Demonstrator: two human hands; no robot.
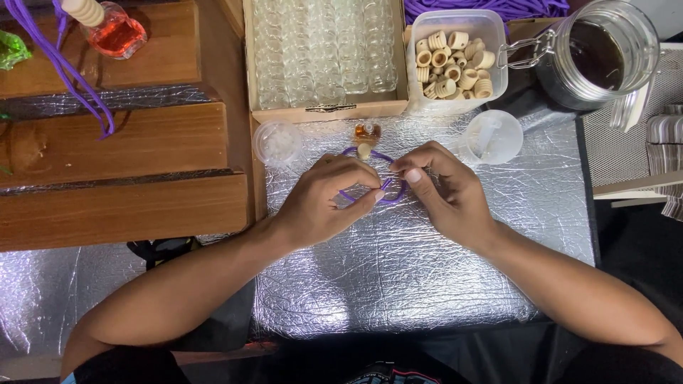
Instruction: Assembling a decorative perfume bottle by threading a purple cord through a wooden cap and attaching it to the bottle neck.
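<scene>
A thin purple cord (393,190) forms a loop on the silver foil mat (398,270), and both hands pinch it. My left hand (324,199) grips its left side with thumb and fingers. My right hand (441,188) holds its right side, fingertips meeting the left hand's. The loop runs up to a small glass bottle of amber liquid (367,132) with a wooden cap (364,150), lying just beyond my fingers.
A cardboard box of empty small glass bottles (324,50) stands behind. A clear tub of wooden caps (455,64), a glass clip jar of dark liquid (597,57), two small clear cups (277,142) (494,136) and wooden steps (121,142) with a pink bottle (114,32) surround the mat.
</scene>
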